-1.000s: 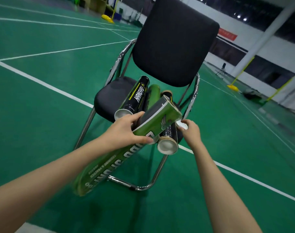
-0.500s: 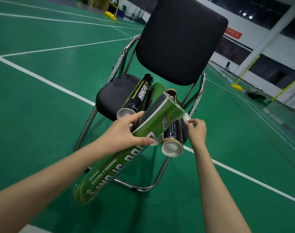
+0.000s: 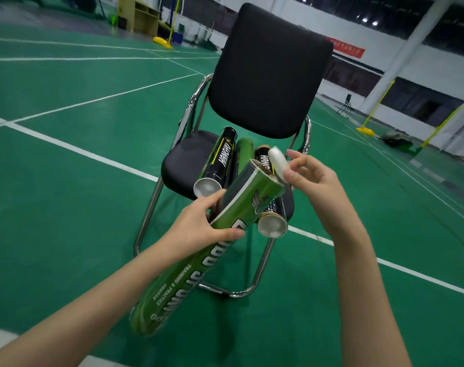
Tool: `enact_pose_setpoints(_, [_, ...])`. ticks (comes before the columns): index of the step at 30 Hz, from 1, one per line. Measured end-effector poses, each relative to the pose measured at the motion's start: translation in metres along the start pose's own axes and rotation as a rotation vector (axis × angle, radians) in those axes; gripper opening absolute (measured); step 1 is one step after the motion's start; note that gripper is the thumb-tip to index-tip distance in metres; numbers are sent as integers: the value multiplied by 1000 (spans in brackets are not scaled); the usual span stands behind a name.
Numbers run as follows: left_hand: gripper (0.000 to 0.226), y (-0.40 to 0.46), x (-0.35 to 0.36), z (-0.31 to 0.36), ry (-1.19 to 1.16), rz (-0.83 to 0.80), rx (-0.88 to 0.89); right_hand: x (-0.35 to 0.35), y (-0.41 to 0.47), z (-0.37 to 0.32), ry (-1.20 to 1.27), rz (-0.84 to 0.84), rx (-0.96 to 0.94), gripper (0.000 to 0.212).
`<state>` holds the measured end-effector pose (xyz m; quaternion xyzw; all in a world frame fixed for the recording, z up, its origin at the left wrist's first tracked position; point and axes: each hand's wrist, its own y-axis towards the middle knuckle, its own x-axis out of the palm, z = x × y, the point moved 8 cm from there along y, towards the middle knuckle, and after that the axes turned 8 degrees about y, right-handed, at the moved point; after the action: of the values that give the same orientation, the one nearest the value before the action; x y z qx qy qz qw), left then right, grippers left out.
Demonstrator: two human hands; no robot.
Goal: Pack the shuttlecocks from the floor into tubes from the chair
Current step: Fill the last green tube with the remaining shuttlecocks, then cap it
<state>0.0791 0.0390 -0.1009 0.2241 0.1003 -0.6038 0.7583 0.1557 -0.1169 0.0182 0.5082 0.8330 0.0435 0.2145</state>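
Head view shows the change plainly: a second ago the white cap (image 3: 278, 165) sat on the far end of the green tube (image 3: 217, 239), with your right hand (image 3: 311, 181) working at it; now the cap is off, pinched in your right fingertips just beside the tube's mouth, which stands open and shows a pale inner rim. Your left hand (image 3: 204, 229) grips the green tube around its upper part, thumb across the front, as it did before, and holds it slanted, the open end up toward the chair (image 3: 273, 67) and the other end low, near your body. On the seat three more tubes lie side by side: a black tube (image 3: 221, 160) on the left, a second green one (image 3: 243, 154) in the middle, and another black one (image 3: 272, 226) on the right, partly hidden behind the tube you hold. No shuttlecocks appear in this view, so I cannot tell you where on the floor they lie. To my judgement the tube is now ready for filling, and you need to turn to the floor for the shuttlecocks, keeping the cap at hand for closing.
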Motion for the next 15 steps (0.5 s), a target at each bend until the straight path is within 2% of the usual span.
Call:
enact_pose_setpoints(2, [71, -7, -6, 6, -8, 0, 19, 13, -8, -6, -12, -111, 31, 8])
enact_pose_setpoints(3, [67, -11, -9, 8, -11, 6, 23, 18, -11, -9, -10, -139, 35, 8])
enact_pose_setpoints(8, [68, -26, -20, 3, -35, 21, 34, 42, -25, -20, 5, -150, 13, 7])
enact_pose_setpoints(15, [75, -38, -28, -13, 17, 50, 15, 71, -36, -29, -140, -175, -13, 8])
